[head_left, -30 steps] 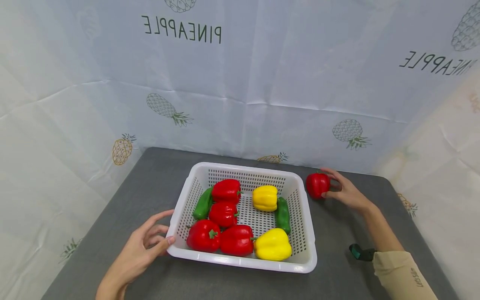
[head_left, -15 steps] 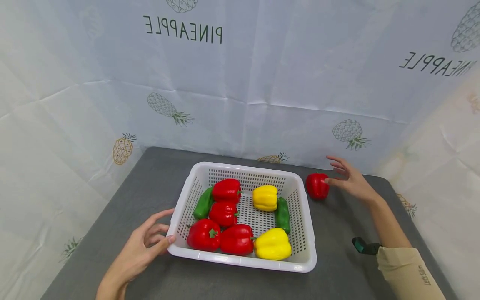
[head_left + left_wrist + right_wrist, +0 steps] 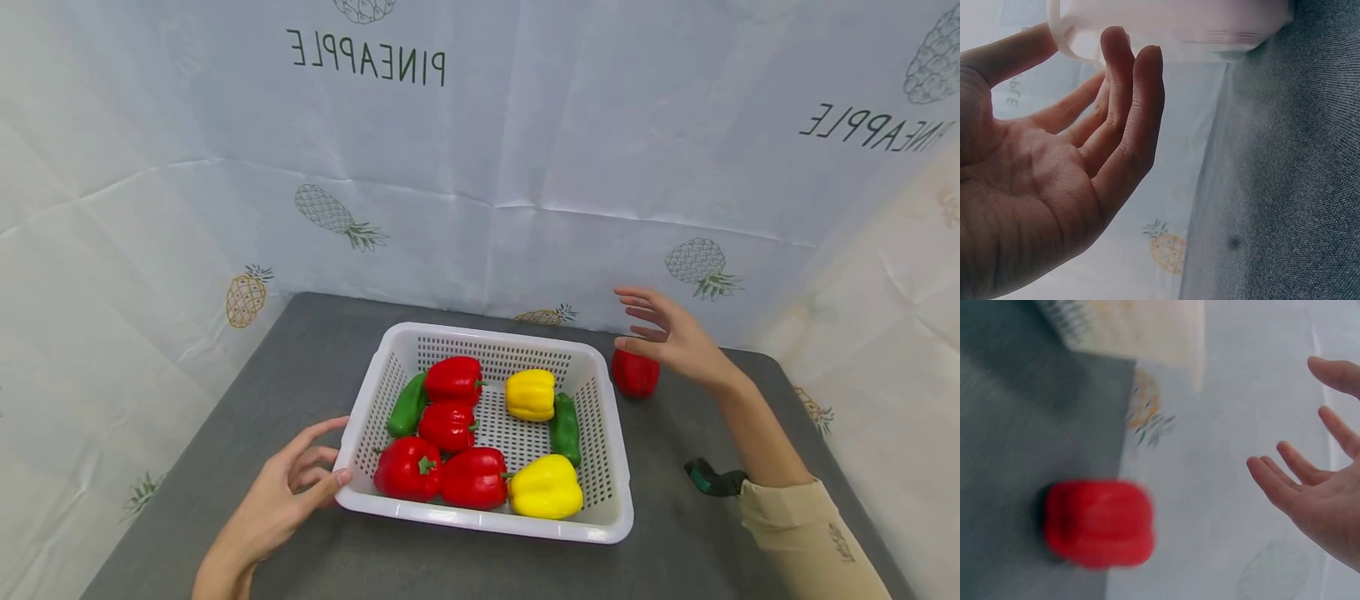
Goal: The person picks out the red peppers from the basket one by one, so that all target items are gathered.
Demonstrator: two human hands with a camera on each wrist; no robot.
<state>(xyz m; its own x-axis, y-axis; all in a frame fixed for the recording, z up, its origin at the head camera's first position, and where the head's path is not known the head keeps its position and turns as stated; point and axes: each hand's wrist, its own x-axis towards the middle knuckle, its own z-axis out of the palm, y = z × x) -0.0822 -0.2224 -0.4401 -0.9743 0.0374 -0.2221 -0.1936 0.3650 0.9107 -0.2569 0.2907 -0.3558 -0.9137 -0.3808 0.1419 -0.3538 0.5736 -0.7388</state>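
Your right hand [image 3: 675,337] is spread wide and holds nothing; it hangs in the air above the lone red pepper [image 3: 636,377], which sits on the grey worktop [image 3: 315,358] just beside the basket's right side. The right wrist view shows a gap between your fingers and that pepper. Your left hand [image 3: 281,492] grips the rim of the white basket [image 3: 480,522] at its left side, thumb over the edge. Inside lie four red peppers [image 3: 474,479], two yellow peppers [image 3: 546,487] and two green peppers [image 3: 566,429].
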